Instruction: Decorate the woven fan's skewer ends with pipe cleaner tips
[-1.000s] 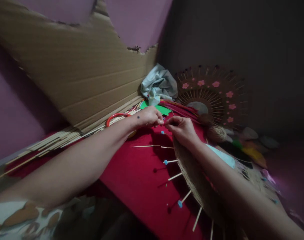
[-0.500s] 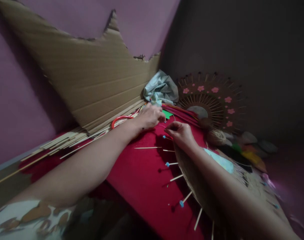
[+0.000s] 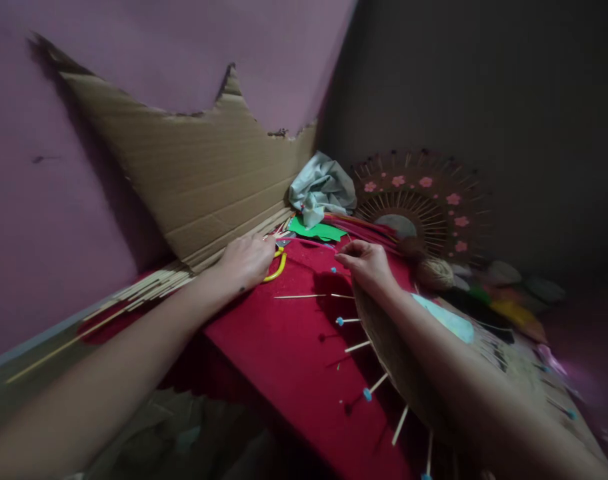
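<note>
The round piece lies nearest, under the right forearm, its rim set with pale sticks, several of them tipped with blue beads. They jut leftward from the round piece over a red surface, where a thin loose stick lies just off its left edge. At the far end of the round piece, the right hand has thumb and forefinger closed in a pinch on one end of a pink strip. The strip stretches left, away from the round piece, to the left hand, whose curled fingers grip its other end; whether they also touch the yellow-handled scissors beside them, I can't tell. Beyond the round piece come a ball of twine, a green sheet and a crumpled pale cloth. Farther off, past the round piece, stand a jagged cardboard sheet to its left and, behind it, a flower-decorated fan shape.
</note>
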